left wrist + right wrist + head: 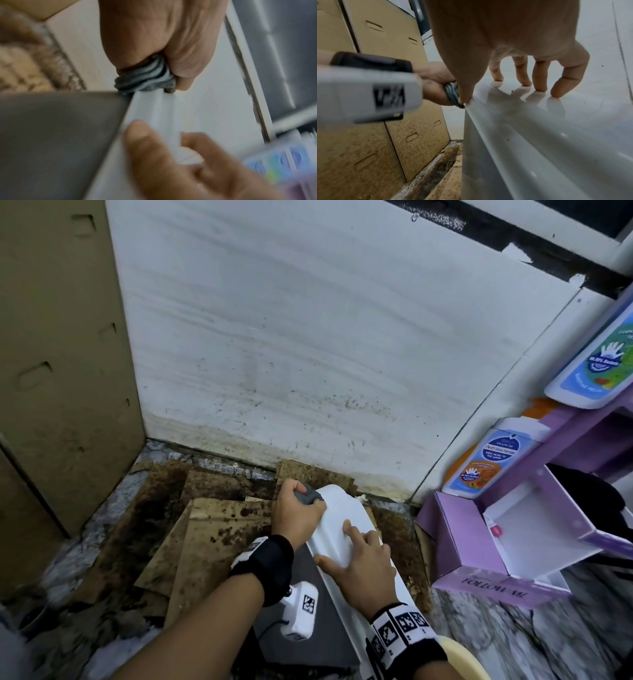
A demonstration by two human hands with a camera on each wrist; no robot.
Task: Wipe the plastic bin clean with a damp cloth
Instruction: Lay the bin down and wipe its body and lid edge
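Left hand [297, 513] clenches the bunched cloth [306, 495] against the plastic bin [334, 513] at its far end; the bin's long axis runs back toward the person. Right hand [364, 565], fingers spread, presses it steady nearer.

A stained white wall [308, 337] meets a speckled floor [548, 628] strewn with soiled cardboard [205, 529].

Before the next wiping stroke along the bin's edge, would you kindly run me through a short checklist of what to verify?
1. Grey cloth gripped in left hand: ok.
2. Cloth touching the white bin at its rim: ok.
3. Right hand steadying the bin, fingertips spread on top: ok.
4. Cloth damp: cannot tell.
5. Bin surface clean: not ok, small dark specks show by the fingertips.
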